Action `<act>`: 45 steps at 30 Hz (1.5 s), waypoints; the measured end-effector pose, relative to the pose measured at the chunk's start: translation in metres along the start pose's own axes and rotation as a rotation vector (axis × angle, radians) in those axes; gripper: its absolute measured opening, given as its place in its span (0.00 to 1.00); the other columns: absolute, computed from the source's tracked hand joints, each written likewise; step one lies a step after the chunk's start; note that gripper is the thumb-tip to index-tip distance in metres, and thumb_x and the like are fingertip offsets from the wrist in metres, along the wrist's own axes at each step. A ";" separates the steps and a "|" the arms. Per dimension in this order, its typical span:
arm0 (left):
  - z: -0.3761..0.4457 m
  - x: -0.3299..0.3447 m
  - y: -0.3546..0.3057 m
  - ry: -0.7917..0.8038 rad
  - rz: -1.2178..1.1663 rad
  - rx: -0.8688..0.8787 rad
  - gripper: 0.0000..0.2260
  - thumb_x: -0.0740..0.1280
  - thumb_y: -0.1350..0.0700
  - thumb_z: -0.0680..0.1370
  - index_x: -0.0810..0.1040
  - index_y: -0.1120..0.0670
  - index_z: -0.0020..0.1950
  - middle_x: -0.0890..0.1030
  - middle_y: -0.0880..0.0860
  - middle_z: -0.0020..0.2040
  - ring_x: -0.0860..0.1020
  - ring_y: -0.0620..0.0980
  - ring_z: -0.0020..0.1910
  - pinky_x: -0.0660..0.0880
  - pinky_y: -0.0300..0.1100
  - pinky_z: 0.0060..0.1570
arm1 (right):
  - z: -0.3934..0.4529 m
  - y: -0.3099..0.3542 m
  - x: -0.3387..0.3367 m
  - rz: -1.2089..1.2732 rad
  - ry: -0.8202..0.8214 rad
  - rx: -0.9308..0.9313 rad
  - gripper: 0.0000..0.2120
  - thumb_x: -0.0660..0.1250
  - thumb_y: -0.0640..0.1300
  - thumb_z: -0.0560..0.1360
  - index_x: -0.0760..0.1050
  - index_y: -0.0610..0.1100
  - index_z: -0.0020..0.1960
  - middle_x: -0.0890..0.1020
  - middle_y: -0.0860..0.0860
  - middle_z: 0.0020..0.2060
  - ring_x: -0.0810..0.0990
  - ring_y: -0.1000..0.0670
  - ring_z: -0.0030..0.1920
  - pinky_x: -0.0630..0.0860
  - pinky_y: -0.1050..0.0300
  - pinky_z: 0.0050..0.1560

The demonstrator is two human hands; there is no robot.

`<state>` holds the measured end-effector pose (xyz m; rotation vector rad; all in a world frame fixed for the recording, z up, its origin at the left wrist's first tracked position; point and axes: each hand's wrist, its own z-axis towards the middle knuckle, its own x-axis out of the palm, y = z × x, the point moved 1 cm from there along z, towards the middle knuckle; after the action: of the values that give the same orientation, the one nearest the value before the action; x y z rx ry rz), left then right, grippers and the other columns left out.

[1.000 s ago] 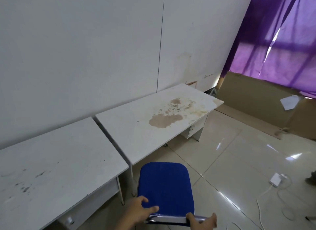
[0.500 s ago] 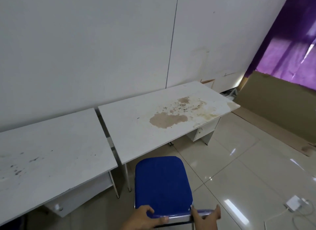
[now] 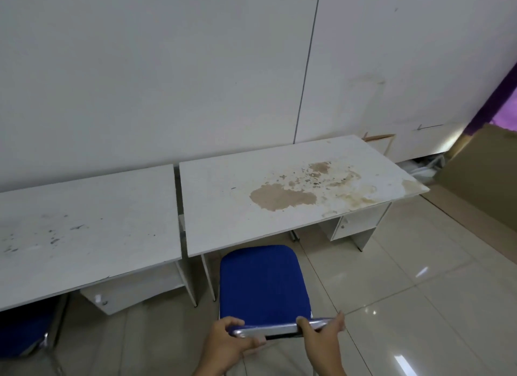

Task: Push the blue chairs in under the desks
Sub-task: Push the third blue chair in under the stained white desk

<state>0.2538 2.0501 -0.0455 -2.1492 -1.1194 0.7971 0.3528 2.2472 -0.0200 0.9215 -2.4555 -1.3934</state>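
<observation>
A blue chair (image 3: 264, 282) with a chrome top rail stands in front of the stained white desk (image 3: 279, 196), its seat front right at the desk's near edge. My left hand (image 3: 228, 345) and my right hand (image 3: 321, 340) both grip the rail at the chair's back. To the left stands a second white desk (image 3: 84, 221) with dark marks. A second blue chair (image 3: 23, 329) sits under its left end, partly hidden by the desk top and cut off by the frame.
A white wall runs behind both desks. Each desk has a small drawer unit (image 3: 355, 224) underneath. Brown cardboard sheets (image 3: 481, 185) lean and lie at the right, below a purple curtain (image 3: 500, 95). Glossy floor tiles (image 3: 419, 291) spread to the right.
The chair has moved forward to the stained desk's edge with both my hands on its rail. The view has swung left, so the curtain and floor cables left the frame and the second chair appeared.
</observation>
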 end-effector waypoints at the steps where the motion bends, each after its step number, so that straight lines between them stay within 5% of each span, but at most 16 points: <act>1: 0.001 0.005 -0.005 -0.017 0.002 0.016 0.43 0.90 0.41 0.39 0.84 0.52 0.51 0.82 0.51 0.56 0.82 0.50 0.54 0.82 0.47 0.57 | 0.005 0.006 -0.002 -0.002 0.009 0.000 0.57 0.76 0.37 0.72 0.35 0.49 0.81 0.66 0.40 0.73 0.74 0.46 0.57 0.69 0.48 0.69; 6: 0.006 0.022 -0.031 -0.055 0.001 0.068 0.36 0.90 0.43 0.47 0.85 0.53 0.49 0.85 0.53 0.53 0.83 0.50 0.51 0.82 0.43 0.52 | 0.034 0.027 -0.007 -0.010 0.039 -0.046 0.52 0.75 0.40 0.72 0.40 0.56 0.79 0.73 0.44 0.61 0.79 0.46 0.52 0.75 0.50 0.57; 11: 0.009 0.036 -0.034 -0.050 -0.070 0.020 0.36 0.92 0.49 0.46 0.85 0.56 0.50 0.85 0.55 0.52 0.84 0.53 0.52 0.81 0.51 0.61 | 0.051 0.026 -0.007 0.060 -0.069 -0.006 0.50 0.75 0.31 0.69 0.49 0.57 0.78 0.76 0.40 0.58 0.81 0.43 0.49 0.74 0.48 0.60; 14: 0.015 0.039 -0.031 -0.069 -0.095 0.028 0.38 0.92 0.45 0.43 0.87 0.54 0.48 0.87 0.54 0.49 0.86 0.51 0.49 0.82 0.46 0.56 | 0.056 0.028 -0.001 0.072 -0.140 -0.024 0.48 0.75 0.29 0.68 0.54 0.53 0.77 0.75 0.43 0.53 0.80 0.41 0.46 0.73 0.49 0.63; 21: 0.039 0.065 -0.011 -0.113 -0.076 0.023 0.36 0.89 0.36 0.37 0.87 0.47 0.41 0.88 0.40 0.42 0.87 0.39 0.40 0.79 0.28 0.40 | 0.072 0.040 0.005 0.138 -0.227 -0.070 0.45 0.74 0.22 0.65 0.60 0.52 0.71 0.75 0.37 0.59 0.78 0.46 0.38 0.74 0.64 0.36; 23: 0.046 0.070 -0.006 -0.130 -0.071 0.013 0.36 0.89 0.36 0.37 0.87 0.46 0.41 0.88 0.42 0.43 0.86 0.38 0.40 0.78 0.25 0.39 | 0.073 0.042 0.005 0.138 -0.245 -0.078 0.45 0.74 0.22 0.64 0.61 0.51 0.71 0.75 0.36 0.60 0.78 0.48 0.38 0.72 0.66 0.35; 25: 0.051 0.067 -0.008 -0.131 -0.095 0.015 0.39 0.89 0.37 0.36 0.88 0.48 0.43 0.87 0.44 0.49 0.86 0.39 0.44 0.77 0.25 0.44 | 0.075 0.041 0.007 0.129 -0.265 -0.085 0.46 0.75 0.21 0.63 0.62 0.49 0.71 0.75 0.36 0.61 0.78 0.46 0.38 0.74 0.64 0.39; 29: 0.051 0.058 -0.027 -0.100 -0.108 0.032 0.41 0.90 0.40 0.38 0.88 0.50 0.48 0.80 0.46 0.62 0.81 0.48 0.61 0.77 0.48 0.69 | 0.079 0.045 0.006 0.136 -0.211 -0.080 0.46 0.75 0.22 0.64 0.61 0.50 0.73 0.74 0.39 0.59 0.78 0.46 0.41 0.75 0.54 0.54; 32: 0.052 0.059 -0.036 -0.085 -0.133 0.042 0.41 0.91 0.44 0.39 0.87 0.52 0.49 0.77 0.50 0.64 0.78 0.52 0.66 0.75 0.53 0.71 | 0.087 0.047 0.004 0.111 -0.164 -0.092 0.43 0.74 0.25 0.68 0.59 0.51 0.73 0.71 0.43 0.57 0.76 0.54 0.41 0.73 0.53 0.54; 38: 0.061 0.069 -0.047 -0.092 -0.183 0.068 0.41 0.91 0.45 0.39 0.87 0.53 0.49 0.78 0.47 0.58 0.77 0.51 0.66 0.74 0.53 0.72 | 0.107 0.049 0.002 0.055 -0.103 -0.103 0.43 0.74 0.28 0.70 0.58 0.57 0.72 0.70 0.45 0.60 0.77 0.55 0.43 0.76 0.52 0.54; 40: 0.062 0.075 -0.052 -0.079 -0.183 0.064 0.41 0.91 0.44 0.39 0.87 0.52 0.50 0.78 0.46 0.58 0.77 0.49 0.64 0.75 0.50 0.69 | 0.118 0.055 -0.004 0.022 -0.040 -0.101 0.43 0.75 0.30 0.70 0.57 0.57 0.73 0.70 0.44 0.61 0.77 0.55 0.45 0.76 0.59 0.46; 45: 0.073 0.087 -0.073 -0.098 -0.124 0.127 0.45 0.86 0.33 0.36 0.86 0.50 0.50 0.79 0.43 0.54 0.79 0.39 0.51 0.74 0.28 0.41 | 0.156 0.077 -0.018 -0.172 0.115 -0.111 0.41 0.78 0.43 0.71 0.55 0.58 0.72 0.74 0.46 0.56 0.78 0.56 0.45 0.71 0.64 0.39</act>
<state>0.2049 2.1752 -0.0608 -1.9352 -1.2053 0.8993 0.2670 2.3979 -0.0393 1.1753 -2.2364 -1.4687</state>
